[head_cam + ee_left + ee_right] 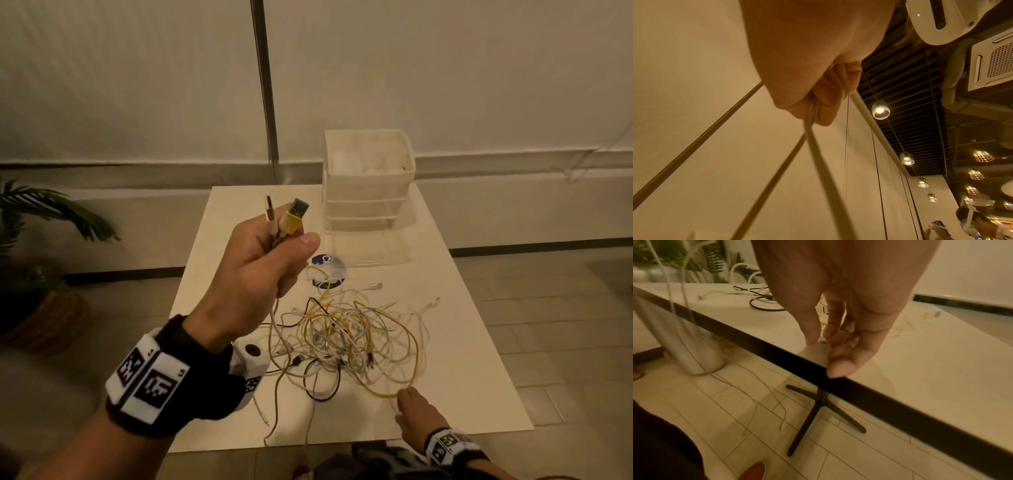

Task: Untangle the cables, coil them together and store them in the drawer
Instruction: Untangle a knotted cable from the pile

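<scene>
From the head view, my left hand [260,270] is raised over the near left of the table [479,359], fingers curled tight round two cable ends: a yellow USB plug [294,216] and a white plug [270,210] stick up above my fist, their leads dropping into the tangle of cables [349,339] mid-table. My right hand [416,409] is low at the near right edge, fingertips touching a yellow loop [387,394]. The drawer unit [368,181] stands at the far side, its lowest clear drawer [376,250] pulled out. If I lift harder with the left, I judge the knot will tighten, or the whole heap will slide towards me off the near edge

From the left wrist, my fingers [830,97] are closed round the two leads [812,129], which run down taut; that tension is the risk

From the right wrist, my fingers [838,340] hang nearly straight, tips close together at the edge. Whether they pinch a strand I cannot tell. Loose ends already dangle over the edge on the left and could snag
</scene>
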{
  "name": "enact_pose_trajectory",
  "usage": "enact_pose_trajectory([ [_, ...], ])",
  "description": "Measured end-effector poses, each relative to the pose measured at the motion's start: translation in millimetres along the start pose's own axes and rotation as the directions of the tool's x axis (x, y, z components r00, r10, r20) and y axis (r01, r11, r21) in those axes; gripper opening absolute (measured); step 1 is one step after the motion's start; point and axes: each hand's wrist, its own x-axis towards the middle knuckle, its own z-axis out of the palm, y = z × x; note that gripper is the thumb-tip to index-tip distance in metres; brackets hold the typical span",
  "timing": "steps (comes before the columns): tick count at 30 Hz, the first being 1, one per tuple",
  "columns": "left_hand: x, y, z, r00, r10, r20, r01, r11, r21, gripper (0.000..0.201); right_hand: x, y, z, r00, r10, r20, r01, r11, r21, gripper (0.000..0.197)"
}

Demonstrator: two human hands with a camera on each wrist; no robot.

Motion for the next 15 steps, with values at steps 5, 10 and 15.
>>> enact_pose_trajectory([
  [5,11,1,-1,0.999,0.009,-0.033,-0.007,0.997,0.071,0.029,-2,0,-75,0.99,0.041,-0.132,0.0,0.953,0.301,0.022],
  [10,33,-3,6,0.994,-0.047,-0.095,0.052,0.997,0.049,0.04,-17,-20,-195,0.81,0.002,-0.587,0.312,0.845,0.433,0.013],
  [15,57,-3,17,0.993,-0.059,-0.098,0.064,0.997,0.049,0.041,-44,-58,-279,0.646,-0.063,-0.761,0.575,0.695,0.431,0.019],
])
